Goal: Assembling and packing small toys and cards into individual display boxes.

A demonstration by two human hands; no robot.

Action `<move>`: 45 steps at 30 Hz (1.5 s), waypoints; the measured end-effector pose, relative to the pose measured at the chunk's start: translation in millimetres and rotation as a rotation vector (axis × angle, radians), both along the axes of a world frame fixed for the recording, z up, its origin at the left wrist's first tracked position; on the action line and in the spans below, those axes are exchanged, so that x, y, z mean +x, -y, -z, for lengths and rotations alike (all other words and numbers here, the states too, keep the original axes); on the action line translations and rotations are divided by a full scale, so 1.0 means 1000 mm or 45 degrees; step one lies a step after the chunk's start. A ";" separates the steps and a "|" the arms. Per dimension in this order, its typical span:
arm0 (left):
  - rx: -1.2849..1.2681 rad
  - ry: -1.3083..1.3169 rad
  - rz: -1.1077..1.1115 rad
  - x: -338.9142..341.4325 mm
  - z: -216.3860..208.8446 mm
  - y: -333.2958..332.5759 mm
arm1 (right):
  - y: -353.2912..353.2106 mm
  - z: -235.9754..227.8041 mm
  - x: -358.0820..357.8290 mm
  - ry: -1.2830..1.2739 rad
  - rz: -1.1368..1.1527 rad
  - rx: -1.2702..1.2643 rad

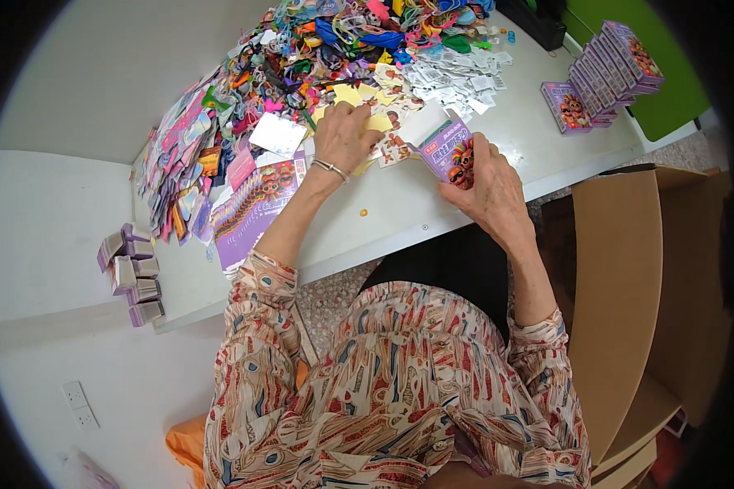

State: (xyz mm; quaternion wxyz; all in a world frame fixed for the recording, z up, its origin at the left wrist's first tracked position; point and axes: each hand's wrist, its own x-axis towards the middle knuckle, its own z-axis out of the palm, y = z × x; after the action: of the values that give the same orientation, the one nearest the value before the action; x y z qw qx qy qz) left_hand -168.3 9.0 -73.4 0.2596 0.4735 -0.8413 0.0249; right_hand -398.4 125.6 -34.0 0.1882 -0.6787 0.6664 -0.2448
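My right hand (493, 183) is closed around a small purple carton (453, 155) printed with red cartoon figures. The carton is tilted, and its upper end appears open. To its left, my left hand (342, 138) is over loose yellow paper slips (377, 123), fingers bent and drawn together at them. Its fingertips are partly hidden, so the exact grip is hard to see. Small printed sticker cards (394, 150) lie between both hands. Beside my left wrist is a silvery white square sheet (277, 135), and flat purple cartons (257, 204) lie fanned out under the forearm.
Colourful small trinkets (334, 41) form a large heap at the back, with white packets (453, 77) beside it and bagged pieces (183, 155) at left. Stacked purple cartons (616, 73) stand back right. More cartons (130, 273) sit at the left edge. A cardboard box (616, 301) stands right.
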 end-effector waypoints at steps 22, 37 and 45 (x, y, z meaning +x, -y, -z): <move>0.638 -0.513 0.534 -0.025 -0.053 -0.035 | -0.002 0.009 0.018 -0.016 -0.116 -0.134; 0.383 0.317 -0.357 0.099 -0.010 0.113 | 0.001 0.009 0.023 -0.110 -0.073 -0.086; 0.190 -0.069 -0.246 0.113 -0.020 0.116 | 0.002 0.011 0.021 -0.096 -0.062 -0.098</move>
State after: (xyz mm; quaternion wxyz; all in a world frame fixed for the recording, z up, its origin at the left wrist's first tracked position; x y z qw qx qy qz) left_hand -54.9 -107.0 -53.7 0.2427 0.5709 -0.7839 -0.0257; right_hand -377.8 123.4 -44.6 0.1429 -0.7102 0.6462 -0.2399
